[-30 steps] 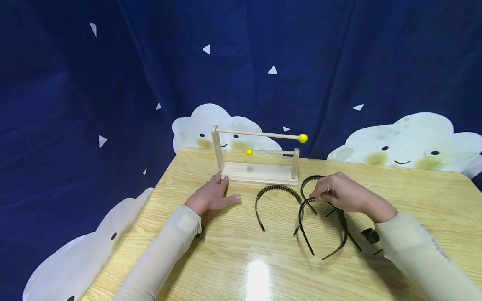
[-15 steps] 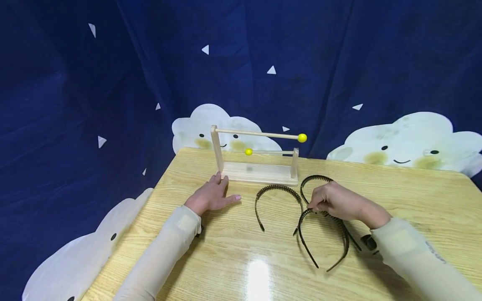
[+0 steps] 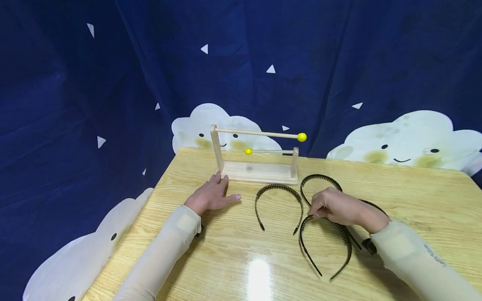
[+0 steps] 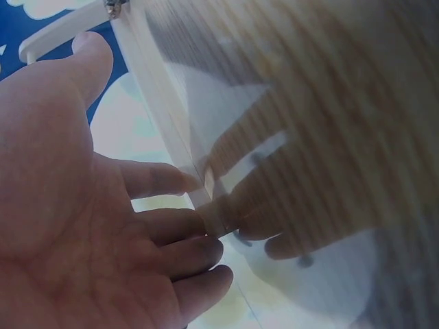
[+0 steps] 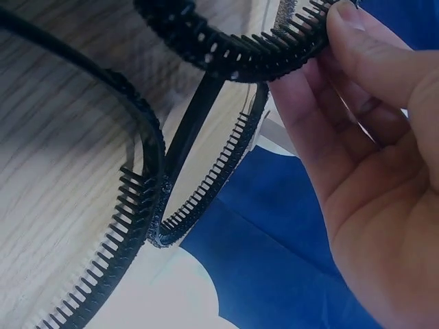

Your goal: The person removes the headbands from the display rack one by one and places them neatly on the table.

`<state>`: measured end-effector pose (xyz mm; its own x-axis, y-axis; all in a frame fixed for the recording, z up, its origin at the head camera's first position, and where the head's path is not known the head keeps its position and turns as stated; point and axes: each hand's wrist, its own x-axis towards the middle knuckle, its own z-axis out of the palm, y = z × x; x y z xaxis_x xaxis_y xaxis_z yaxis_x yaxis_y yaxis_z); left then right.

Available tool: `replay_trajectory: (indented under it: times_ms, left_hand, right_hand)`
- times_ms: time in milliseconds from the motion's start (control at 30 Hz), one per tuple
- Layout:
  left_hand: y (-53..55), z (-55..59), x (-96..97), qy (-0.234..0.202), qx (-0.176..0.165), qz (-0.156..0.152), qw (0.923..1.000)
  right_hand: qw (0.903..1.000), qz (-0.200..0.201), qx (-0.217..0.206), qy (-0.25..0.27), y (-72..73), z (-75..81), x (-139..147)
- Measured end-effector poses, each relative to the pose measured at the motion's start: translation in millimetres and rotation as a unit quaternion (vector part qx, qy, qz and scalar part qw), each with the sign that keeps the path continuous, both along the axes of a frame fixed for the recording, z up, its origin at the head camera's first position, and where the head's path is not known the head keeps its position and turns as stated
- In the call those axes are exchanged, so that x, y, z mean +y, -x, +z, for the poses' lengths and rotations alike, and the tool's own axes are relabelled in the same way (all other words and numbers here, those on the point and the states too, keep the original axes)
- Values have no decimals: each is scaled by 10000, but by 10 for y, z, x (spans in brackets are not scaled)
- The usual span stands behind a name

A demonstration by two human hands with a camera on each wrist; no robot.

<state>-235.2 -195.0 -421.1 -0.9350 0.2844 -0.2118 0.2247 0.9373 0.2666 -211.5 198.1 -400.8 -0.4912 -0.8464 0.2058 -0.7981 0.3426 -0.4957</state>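
Note:
My right hand pinches a black toothed headband at its top arc, thumb against the fingers. In the right wrist view, the thumb presses on the held headband, whose comb teeth show. A second headband lies left of it, a third behind the hand. Another is partly hidden by the right wrist. My left hand lies with fingers spread, fingertips at the left end of a wooden stand. The left wrist view shows its fingers at the base's edge.
The stand carries an upper rod with a yellow ball and a lower rod with another yellow ball. It stands near the back of the wood-grain table. A dark blue curtain with clouds hangs behind.
The right hand has drawn the held headband toward the front edge, so its ends now lie nearer me. More of the headbands behind shows. The left hand has not moved.

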Motion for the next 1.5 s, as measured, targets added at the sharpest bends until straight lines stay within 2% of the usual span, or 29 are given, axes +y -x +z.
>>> replay_trajectory:
  times_ms: [267, 500, 667, 967, 1500]
  left_hand:
    - [12, -22, 0, 18, -34, -20, 10000]
    - [2, 8, -1, 10, 33, -53, 10000]
    - [5, 5, -3, 8, 61, -70, 10000]
    - [7, 5, -2, 26, 52, -89, 9999]
    - [-16, 12, 24, 156, 123, -63, 9998]
  right_hand:
    - [9996, -51, -98, -275, -28, -26, -34]
    - [9989, -104, -131, -439, -16, -47, -38]
    - [9989, -160, -187, -404, -7, -62, -27]
    - [9966, -435, -390, -583, -11, -107, -9]
    - [9965, -495, -175, -648, -45, -138, -62]
